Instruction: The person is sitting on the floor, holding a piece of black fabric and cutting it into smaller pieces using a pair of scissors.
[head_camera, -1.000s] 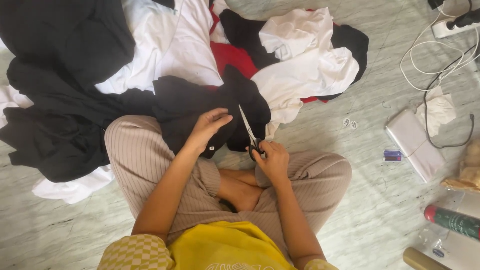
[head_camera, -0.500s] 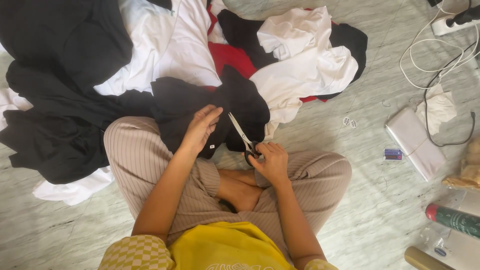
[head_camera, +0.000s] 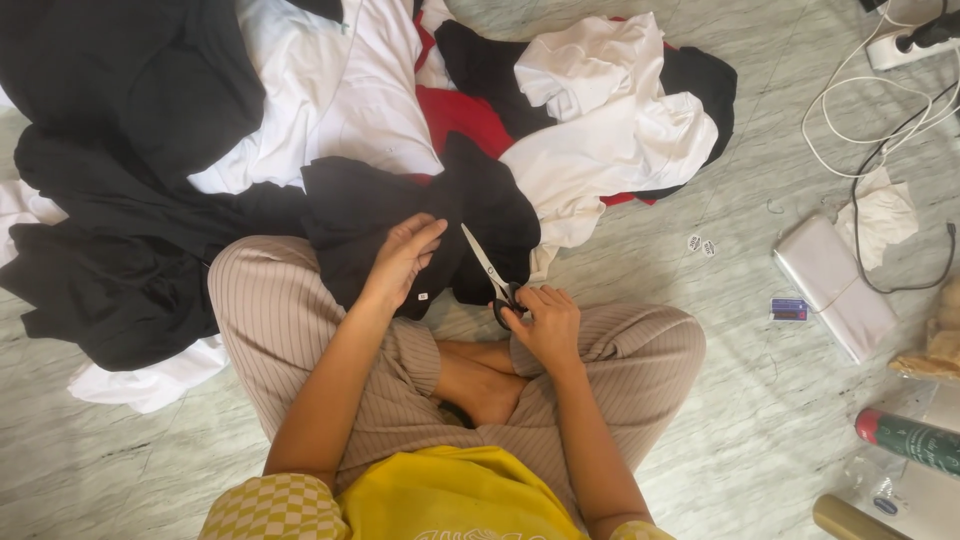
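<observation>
I see my left hand pinching the black garment that lies over my left knee, at the near edge of the clothes heap. My right hand grips 1 pair of scissors, blades pointing far-left against the cloth.

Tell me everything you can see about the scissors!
The scissors have slim, shiny blades that look like metal and black loop handles. The right hand holds them by the handles, fingers through the loops. The blades look nearly shut and point up and away from the person, slanting toward the left hand. They lie over a piece of black cloth that the left hand grips on the person's lap, above the pale stone floor.
</observation>
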